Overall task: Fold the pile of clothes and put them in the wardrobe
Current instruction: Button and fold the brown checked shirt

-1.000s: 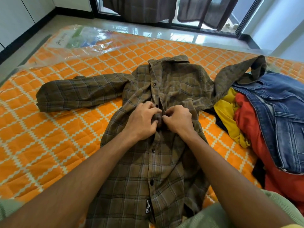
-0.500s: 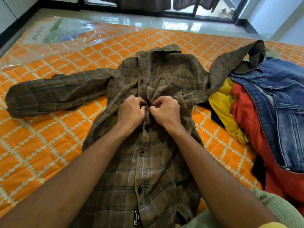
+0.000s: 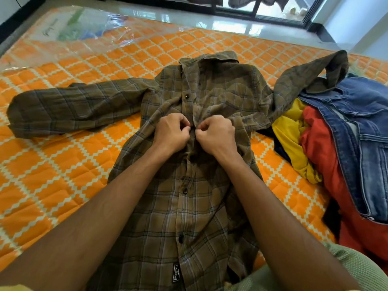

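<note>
An olive-brown plaid shirt [image 3: 199, 206] lies face up on the orange quilted mattress [image 3: 58, 169], collar away from me. Its one sleeve stretches out flat to the left, and the other is draped over the clothes pile on the right. My left hand [image 3: 171, 134] and my right hand [image 3: 217, 135] meet at the chest of the shirt. Each one pinches an edge of the button placket with curled fingers. The button between them is hidden by my fingers.
On the right sits a pile of clothes: a blue denim jacket [image 3: 363, 133] on top, a red garment [image 3: 323, 156] and a yellow one [image 3: 291, 139] under it. Clear plastic wrap [image 3: 69, 32] covers the mattress's far left corner. Beyond lie a glossy floor and a glass sliding door [image 3: 273, 9].
Both hands stay at the shirt's placket, working a little higher up toward the collar. My view has shifted slightly; the shirt itself has not moved.
</note>
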